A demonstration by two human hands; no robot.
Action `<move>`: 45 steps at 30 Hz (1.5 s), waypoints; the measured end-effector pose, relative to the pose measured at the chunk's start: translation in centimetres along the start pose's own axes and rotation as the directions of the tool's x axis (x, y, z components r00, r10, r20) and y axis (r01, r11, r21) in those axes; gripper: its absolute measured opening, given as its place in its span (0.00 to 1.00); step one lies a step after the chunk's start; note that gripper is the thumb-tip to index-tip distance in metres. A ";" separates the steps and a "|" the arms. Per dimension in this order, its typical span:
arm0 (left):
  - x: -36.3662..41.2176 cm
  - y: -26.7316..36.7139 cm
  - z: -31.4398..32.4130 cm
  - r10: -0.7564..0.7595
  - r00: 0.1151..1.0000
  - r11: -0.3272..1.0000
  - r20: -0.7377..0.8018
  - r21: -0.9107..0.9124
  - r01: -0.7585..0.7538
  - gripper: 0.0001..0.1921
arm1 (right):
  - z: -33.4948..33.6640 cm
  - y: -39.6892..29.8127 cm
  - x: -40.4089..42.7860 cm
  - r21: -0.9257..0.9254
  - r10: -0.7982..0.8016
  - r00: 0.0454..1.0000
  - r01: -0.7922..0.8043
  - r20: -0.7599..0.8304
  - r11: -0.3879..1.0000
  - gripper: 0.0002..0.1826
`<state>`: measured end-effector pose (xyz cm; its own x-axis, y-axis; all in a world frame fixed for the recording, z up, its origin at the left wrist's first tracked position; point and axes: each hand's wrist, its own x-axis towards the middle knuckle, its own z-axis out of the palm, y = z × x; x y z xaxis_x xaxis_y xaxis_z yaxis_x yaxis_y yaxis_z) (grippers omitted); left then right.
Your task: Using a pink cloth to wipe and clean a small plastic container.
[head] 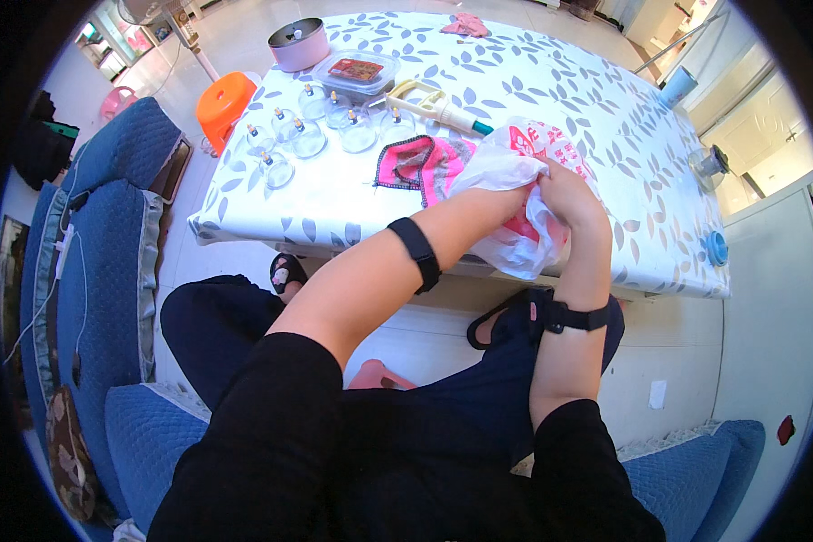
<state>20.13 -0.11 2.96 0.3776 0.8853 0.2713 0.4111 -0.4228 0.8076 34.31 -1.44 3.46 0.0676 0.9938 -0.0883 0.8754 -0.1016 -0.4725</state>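
A white plastic bag with red print (494, 159) lies at the near part of the table. My left hand (525, 193) reaches inside it, so its fingers are hidden. At the bag's mouth, my right hand (559, 193) grips the edge of the plastic. A pink and grey cloth (427, 166) with dark stitched edging touches the bag's left side. Beyond the cloth lies a cream hand pump with a green tip (440, 112). Several clear cupping cups with brass-coloured valves (308, 141) stand to the left of the pump.
The leaf-patterned tablecloth (339, 203) covers the table. Toward the far left stand a pink round tin (299, 47) and a lidded clear plastic box (356, 71). A pink cloth (466, 25) lies at the far edge. An orange stool (225, 101) is beside the table, left.
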 end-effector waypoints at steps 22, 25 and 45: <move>-8.7 -3.1 -16.8 -0.459 0.860 0.612 0.222 -0.623 0.487 0.23 | -4.0 -7.0 -5.1 -0.438 -0.254 0.717 -0.079 -0.649 0.896 0.27; -9.4 -4.6 -17.7 -0.460 0.857 0.459 0.233 -0.763 0.455 0.23 | -4.1 -10.2 -5.7 -0.278 -0.362 0.737 0.242 -0.571 0.930 0.22; -9.5 -11.6 -15.9 -0.115 0.911 0.000 0.396 -0.917 0.398 0.31 | 1.4 -10.6 -2.6 0.891 -0.366 0.924 0.069 0.113 0.449 0.12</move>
<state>-1.47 -0.50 -0.66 0.6252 0.7787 -0.0526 -0.6106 0.5299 0.5885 24.21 -3.02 7.48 -0.3124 0.9499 -0.0075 -0.0290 -0.0174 -0.9994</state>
